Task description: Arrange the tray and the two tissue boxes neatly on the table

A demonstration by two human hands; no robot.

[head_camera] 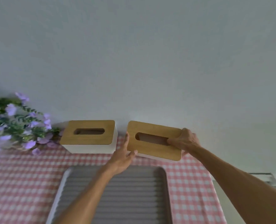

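Both forearms reach forward over the bench (29,180), which is covered with a pink-and-white checked cloth. The left forearm crosses above the grey ribbed tray (134,199), which lies flat at the near middle of the bench. The left hand (123,155) is stretched out with its fingers straight and together, laid flat against the left end of the right tissue box (151,141); its thumb curls under the near left corner of the wooden lid. That hand presses and steadies rather than closes: its grip is released, palm against the box's side.

The right arm comes in from the lower right, wrist bent inward. The right hand (185,139) has its grip clenched on the right end of the same box: the thumb reaches over the lid into the right end of the oval slot, and the fingers wrap around the far right corner and end. The box sits skewed, its left end nearer the wall, its right end closer to the person; whether its base touches the cloth cannot be told.

The left tissue box (88,136), with a matching wooden lid on a white body, stands square on the cloth near the wall, apart from both hands. Purple flowers (16,123) with green leaves lie just left of it.
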